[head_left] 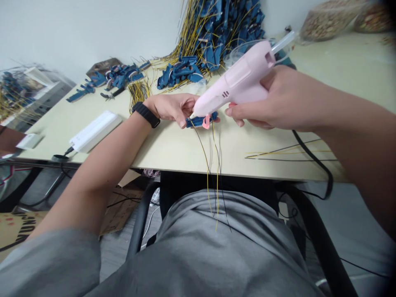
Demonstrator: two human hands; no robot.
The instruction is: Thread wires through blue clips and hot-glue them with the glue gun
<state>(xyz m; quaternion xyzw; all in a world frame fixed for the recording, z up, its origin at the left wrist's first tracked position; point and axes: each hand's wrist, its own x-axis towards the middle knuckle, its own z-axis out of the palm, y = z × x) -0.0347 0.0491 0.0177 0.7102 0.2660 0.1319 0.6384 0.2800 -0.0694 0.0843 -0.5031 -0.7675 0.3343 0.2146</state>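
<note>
A pale pink hot glue gun (236, 80) is gripped in my right hand (272, 101), with a clear glue stick (283, 42) poking out of its back. Its nozzle points down-left and meets, or nearly meets, a blue plastic part (198, 122). That part is held in the fingers of my left hand (175, 108), low over the table; the gun hides some of it. Yellow and black wires (217, 173) run from the part over the table edge and onto my lap.
Blue parts with wires (213, 37) are heaped at the back. Smaller blue parts (120, 76) and pliers (113, 94) lie back left. A white power strip (95, 131) is at left, loose wires (287, 154) at right. Bags of nuts or similar pieces (329, 20) stand far right.
</note>
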